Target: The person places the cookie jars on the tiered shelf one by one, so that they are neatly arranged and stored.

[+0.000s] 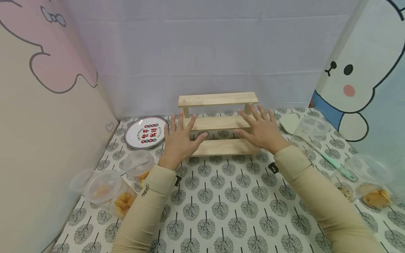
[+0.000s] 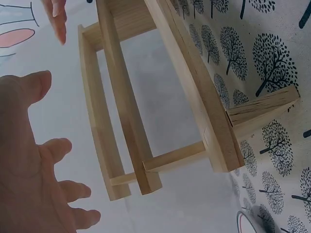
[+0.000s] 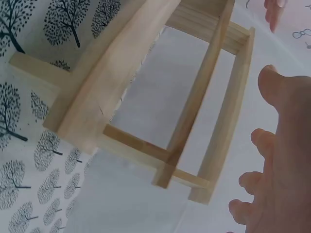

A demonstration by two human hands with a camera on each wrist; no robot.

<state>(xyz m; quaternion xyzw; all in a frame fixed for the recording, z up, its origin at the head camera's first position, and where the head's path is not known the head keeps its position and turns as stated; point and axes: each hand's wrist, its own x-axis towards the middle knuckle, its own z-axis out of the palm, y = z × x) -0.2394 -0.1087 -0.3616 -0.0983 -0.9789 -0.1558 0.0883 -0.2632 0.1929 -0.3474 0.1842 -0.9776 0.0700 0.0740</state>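
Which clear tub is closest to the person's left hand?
The left-side tub next to the white plate; the other left-side tub is farther from the left hand, and the rest are on the right.

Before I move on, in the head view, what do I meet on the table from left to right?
Front left food container, white plate, wooden rack, spatula, front right food container.

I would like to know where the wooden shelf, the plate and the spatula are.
Wooden shelf (image 1: 218, 123), head view: middle board.
Plate (image 1: 147, 133), head view: printed centre.
Spatula (image 1: 332, 162), head view: green handle.
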